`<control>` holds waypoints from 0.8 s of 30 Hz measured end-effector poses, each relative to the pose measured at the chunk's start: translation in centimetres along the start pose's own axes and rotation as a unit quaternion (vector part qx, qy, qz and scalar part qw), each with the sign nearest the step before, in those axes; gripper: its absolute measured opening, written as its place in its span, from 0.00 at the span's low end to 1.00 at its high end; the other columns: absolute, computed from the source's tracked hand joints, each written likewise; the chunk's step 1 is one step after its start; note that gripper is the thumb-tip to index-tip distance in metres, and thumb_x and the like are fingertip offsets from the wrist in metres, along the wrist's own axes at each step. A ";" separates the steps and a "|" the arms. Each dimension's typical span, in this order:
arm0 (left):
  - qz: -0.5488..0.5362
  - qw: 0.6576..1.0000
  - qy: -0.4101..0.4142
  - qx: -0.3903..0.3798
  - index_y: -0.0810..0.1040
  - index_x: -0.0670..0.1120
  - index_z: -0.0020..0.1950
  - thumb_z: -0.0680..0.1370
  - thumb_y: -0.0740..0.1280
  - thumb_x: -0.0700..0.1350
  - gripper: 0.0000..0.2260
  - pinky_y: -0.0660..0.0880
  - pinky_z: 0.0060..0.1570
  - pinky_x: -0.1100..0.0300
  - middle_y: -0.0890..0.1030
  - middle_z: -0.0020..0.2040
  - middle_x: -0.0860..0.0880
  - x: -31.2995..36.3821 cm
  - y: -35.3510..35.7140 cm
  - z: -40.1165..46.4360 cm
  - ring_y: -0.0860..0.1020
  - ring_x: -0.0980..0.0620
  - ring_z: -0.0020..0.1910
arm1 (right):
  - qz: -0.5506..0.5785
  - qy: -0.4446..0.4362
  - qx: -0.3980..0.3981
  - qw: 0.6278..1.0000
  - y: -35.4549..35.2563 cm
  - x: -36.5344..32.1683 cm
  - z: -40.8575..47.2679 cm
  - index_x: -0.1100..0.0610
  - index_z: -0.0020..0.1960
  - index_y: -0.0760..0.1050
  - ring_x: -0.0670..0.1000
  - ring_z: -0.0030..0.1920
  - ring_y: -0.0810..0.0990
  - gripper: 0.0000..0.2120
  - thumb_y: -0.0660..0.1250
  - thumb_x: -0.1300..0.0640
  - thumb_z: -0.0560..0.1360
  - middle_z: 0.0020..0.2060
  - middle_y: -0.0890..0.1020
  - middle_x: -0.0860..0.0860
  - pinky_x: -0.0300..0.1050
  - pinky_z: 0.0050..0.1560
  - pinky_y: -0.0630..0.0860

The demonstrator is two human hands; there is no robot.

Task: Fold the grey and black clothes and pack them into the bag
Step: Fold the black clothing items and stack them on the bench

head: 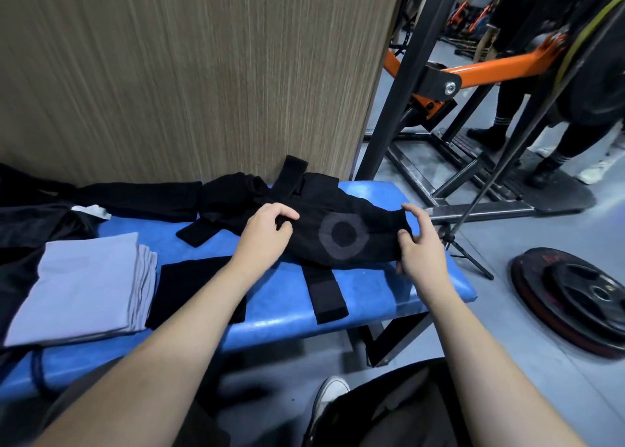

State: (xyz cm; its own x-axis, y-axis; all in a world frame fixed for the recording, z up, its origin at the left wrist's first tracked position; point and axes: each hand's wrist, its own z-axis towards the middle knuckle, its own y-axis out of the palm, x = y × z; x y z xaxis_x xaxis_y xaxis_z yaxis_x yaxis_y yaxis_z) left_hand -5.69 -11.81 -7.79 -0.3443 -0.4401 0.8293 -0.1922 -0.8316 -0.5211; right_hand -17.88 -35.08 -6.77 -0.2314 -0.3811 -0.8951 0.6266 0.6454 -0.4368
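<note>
A black garment with straps and a grey ring patch [343, 233] lies across the right part of a blue bench [284, 308]. My left hand [267, 230] grips its cloth left of the ring. My right hand [417, 243] pinches the garment's right end at the bench edge. A folded grey cloth [81, 284] lies on the bench's left part, with a folded black piece [192, 284] beside it. More black clothes [142, 199] lie along the back of the bench. I cannot tell whether the dark fabric at the far left [20, 230] is the bag.
A wood-grain wall panel [203, 74] stands behind the bench. To the right stands a black and orange gym machine [473, 71] with a person's legs [507, 108] in it. Weight plates [581, 294] lie on the grey floor. My shoe [329, 396] is below the bench.
</note>
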 end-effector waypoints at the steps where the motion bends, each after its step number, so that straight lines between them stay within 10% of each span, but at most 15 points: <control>1: 0.004 1.000 -0.004 -0.007 0.80 0.52 0.53 0.78 0.65 0.39 0.10 0.65 0.41 0.72 0.76 0.53 0.57 0.0 0.1 0.0 0.73 0.63 0.42 | -0.017 -0.006 0.006 1.000 0.0 -0.1 -0.1 0.33 0.63 0.70 0.53 0.25 0.69 0.25 0.56 0.62 0.79 0.27 0.71 0.53 0.43 0.27 0.71; 8: -0.003 0.998 -0.026 -0.055 0.78 0.54 0.58 0.74 0.67 0.39 0.16 0.67 0.43 0.65 0.76 0.56 0.53 0.6 0.1 -0.3 0.72 0.61 0.41 | -0.149 0.002 0.042 0.988 0.4 0.0 0.1 0.47 0.42 0.79 0.52 0.31 0.74 0.13 0.58 0.60 0.74 0.30 0.79 0.47 0.45 0.33 0.69; 19: -0.028 0.994 -0.020 -0.104 0.72 0.48 0.70 0.78 0.67 0.38 0.21 0.67 0.33 0.75 0.78 0.60 0.35 1.3 -0.3 -2.0 0.71 0.69 0.27 | -0.051 -0.144 0.028 0.988 3.3 -3.3 -1.4 0.51 0.48 0.80 0.47 0.47 0.79 0.11 0.61 0.63 0.75 0.46 0.83 0.44 0.45 0.51 0.76; 24: -0.031 0.992 -0.025 -0.122 0.72 0.49 0.72 0.78 0.67 0.37 0.22 0.70 0.36 0.70 0.74 0.33 0.51 0.4 -0.2 -2.0 0.71 0.59 0.30 | -0.081 -0.218 -0.057 0.971 6.9 -5.1 -2.5 0.49 0.51 0.79 0.46 0.47 0.79 0.11 0.63 0.62 0.74 0.46 0.82 0.43 0.46 0.51 0.76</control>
State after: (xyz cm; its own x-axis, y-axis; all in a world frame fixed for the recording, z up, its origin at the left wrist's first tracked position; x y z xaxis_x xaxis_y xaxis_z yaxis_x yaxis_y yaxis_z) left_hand -7.59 -11.13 -7.74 -0.2809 -0.4124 0.8666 -0.4293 -0.7536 -0.4978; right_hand -14.24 -27.02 -5.41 0.0325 -0.7125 -0.7009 0.5160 0.6125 -0.5988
